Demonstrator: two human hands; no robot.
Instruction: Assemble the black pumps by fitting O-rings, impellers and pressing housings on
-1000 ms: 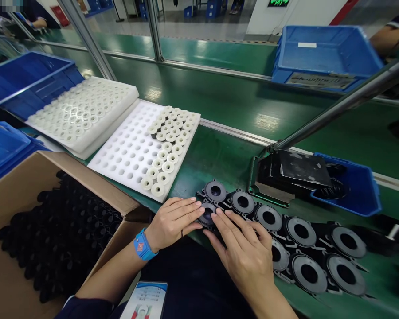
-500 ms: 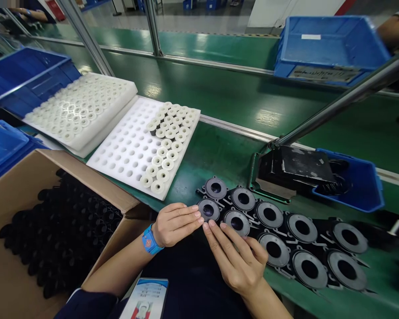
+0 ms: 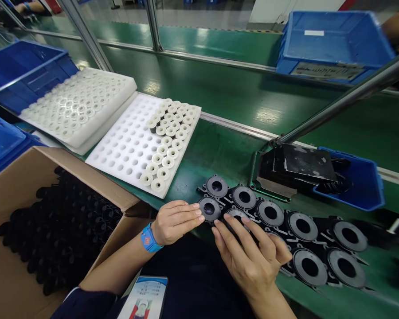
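My left hand (image 3: 177, 223) reaches to the near left end of two rows of black parts with round grey rings. Its fingers are stretched out side by side, and their tips touch the edge of the leftmost near ringed part (image 3: 209, 209). Over the same row, my right hand (image 3: 251, 254) has its fingers spread and slightly bent, with no object seen in it. It partly covers another ringed part (image 3: 236, 217) and one further right. Behind them lie a far-row ringed part (image 3: 217, 186) and several more running to the right.
A white foam tray (image 3: 119, 148) with holes carries several cream flanged spools (image 3: 158, 184); a filled tray (image 3: 76, 106) lies beyond. An open carton (image 3: 76, 164) of black parts stands left. A black block (image 3: 306, 164), a blue bin (image 3: 369, 186) and a slanted metal post (image 3: 346, 97) are right.
My right hand has shifted to the right, away from my left fingertips, and its fingers have spread over the neighbouring ringed parts. The left hand stays nearly in place.
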